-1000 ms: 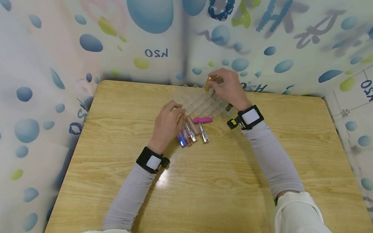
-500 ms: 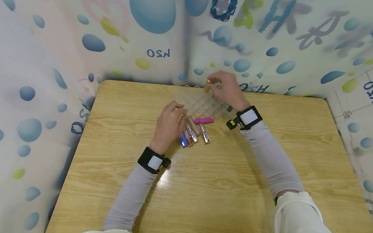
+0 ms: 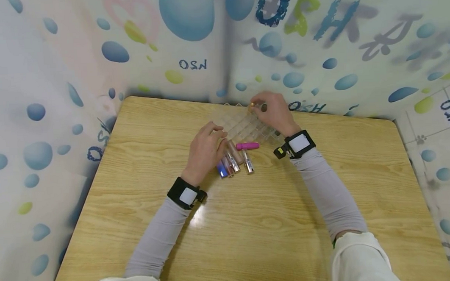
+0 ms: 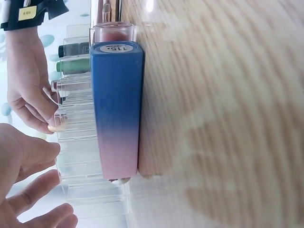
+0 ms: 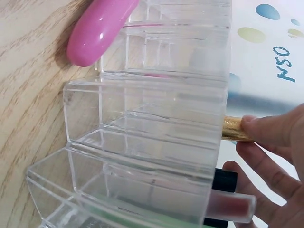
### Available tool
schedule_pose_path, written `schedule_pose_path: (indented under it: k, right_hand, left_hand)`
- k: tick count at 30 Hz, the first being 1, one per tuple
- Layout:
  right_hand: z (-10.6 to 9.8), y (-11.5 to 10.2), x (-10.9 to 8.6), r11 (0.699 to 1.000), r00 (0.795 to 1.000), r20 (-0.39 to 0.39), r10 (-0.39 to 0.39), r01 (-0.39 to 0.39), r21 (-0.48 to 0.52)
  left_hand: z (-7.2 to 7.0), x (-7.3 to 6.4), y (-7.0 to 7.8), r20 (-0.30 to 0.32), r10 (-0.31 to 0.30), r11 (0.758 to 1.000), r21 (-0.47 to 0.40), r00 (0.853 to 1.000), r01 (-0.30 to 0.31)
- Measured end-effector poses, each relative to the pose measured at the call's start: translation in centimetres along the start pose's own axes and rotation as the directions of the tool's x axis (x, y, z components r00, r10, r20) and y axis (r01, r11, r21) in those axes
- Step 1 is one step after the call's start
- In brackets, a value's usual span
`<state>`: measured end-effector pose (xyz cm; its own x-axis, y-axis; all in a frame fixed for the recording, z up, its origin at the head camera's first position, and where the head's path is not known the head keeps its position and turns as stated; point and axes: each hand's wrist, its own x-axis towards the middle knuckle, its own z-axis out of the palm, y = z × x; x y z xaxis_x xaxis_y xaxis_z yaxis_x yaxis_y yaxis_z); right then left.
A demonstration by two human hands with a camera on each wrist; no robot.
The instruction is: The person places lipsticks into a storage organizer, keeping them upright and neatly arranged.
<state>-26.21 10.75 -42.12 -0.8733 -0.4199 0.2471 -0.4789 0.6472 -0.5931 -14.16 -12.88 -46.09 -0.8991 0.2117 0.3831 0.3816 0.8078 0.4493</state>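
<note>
The right hand [image 3: 278, 111] pinched a gold tube [image 5: 233, 128] between thumb and forefinger, its other fingers loosely bent. The gold tube stood at the top of a clear organiser [image 3: 243, 124], its lower end at the rim of a compartment; how deep it sat could not be told. The organiser stood close to the far edge of the worktop [image 3: 234, 242], a little left of that edge's middle.

The left hand [image 3: 204, 148] held nothing, its fingers loosely spread at the organiser's left end; whether the fingertips touched the clear wall could not be told.

Along the organiser's near side a pink tube [image 3: 248, 146] lay roughly parallel to the worktop's far edge. Nearer the front edge, a silver tube [image 3: 248, 164] lay pointing towards that edge. To its left, by the left hand, several tubes lay side by side, among them a blue-and-pink tube [image 4: 118, 109] with a label on its end. In the organiser's right part stood a dark-capped tube [image 4: 73, 50] and a green tube [image 4: 73, 65], next to each other.
</note>
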Motion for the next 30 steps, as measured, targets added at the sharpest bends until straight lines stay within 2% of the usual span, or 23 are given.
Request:
schedule_pose_path:
  k: [16, 30]
  right_hand:
    - [0.27, 0.35, -0.17, 0.999, 0.998, 0.044, 0.036, -0.035, -0.023]
    - [0.28, 0.53, -0.16, 0.999, 0.998, 0.039, 0.041, -0.041, -0.022]
  left_hand:
    - [0.15, -0.01, -0.17, -0.001, 0.018, 1.0, 0.011, 1.0, -0.018]
    - [0.01, 0.0, -0.07, -0.005, 0.021, 1.0, 0.012, 1.0, -0.02]
